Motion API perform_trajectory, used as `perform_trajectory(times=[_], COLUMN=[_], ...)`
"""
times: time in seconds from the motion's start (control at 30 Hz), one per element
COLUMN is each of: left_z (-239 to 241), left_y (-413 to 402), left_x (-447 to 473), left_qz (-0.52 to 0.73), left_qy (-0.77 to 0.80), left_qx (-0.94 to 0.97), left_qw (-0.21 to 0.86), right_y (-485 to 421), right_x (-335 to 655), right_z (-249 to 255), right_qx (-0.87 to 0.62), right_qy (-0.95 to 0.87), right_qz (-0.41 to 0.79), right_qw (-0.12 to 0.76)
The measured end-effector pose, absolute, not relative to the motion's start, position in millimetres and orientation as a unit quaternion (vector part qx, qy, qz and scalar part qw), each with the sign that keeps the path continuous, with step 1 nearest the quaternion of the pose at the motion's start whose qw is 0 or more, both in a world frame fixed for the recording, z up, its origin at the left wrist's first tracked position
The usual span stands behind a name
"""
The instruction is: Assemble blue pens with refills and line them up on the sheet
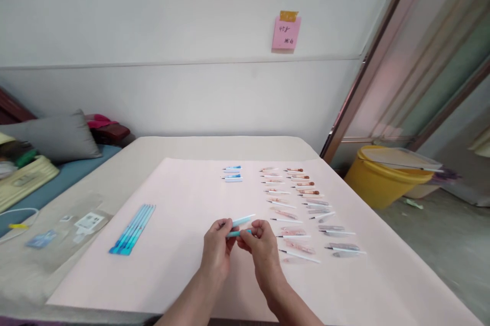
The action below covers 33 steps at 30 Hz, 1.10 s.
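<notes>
My left hand (216, 246) and my right hand (261, 246) meet over the pink sheet (176, 265) near its front middle. Both are closed in a pinch on a thin blue and white pen (242, 221). A short teal piece (238, 233) lies between the fingertips of both hands. A bunch of blue pens (132, 229) lies side by side to the left. Two small blue and white pen parts (233, 173) rest farther back. Rows of several pink and grey pen parts with white refills (302, 208) lie to the right.
The sheet covers a beige table (126, 163). Clear packets and a blue card (41, 239) lie at the left. A grey pillow (57, 137) sits on a bed at the far left. A yellow tub (383, 178) stands on the floor at right. A pink note (286, 32) hangs on the wall.
</notes>
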<state>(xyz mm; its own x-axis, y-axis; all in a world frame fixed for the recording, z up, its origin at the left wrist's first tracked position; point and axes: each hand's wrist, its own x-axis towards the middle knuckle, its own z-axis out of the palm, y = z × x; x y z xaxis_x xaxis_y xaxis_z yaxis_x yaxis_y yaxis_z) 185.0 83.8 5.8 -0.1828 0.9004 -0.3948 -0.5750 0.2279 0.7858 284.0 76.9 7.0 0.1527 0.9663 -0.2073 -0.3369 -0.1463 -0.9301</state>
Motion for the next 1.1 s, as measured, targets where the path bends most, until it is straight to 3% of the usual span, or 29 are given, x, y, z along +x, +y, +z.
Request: perform_trajectory(times=[1.1], left_z=[7], left_y=[93], left_x=[169], left_qz=[0.576], left_qy=[0.501], left_qx=[0.100], left_qw=[0.638], right_y=[91], right_x=[297], right_z=[-1], right_qx=[-0.499], right_qy=[-0.429], right_qz=[0.537], right_qw=[0.528])
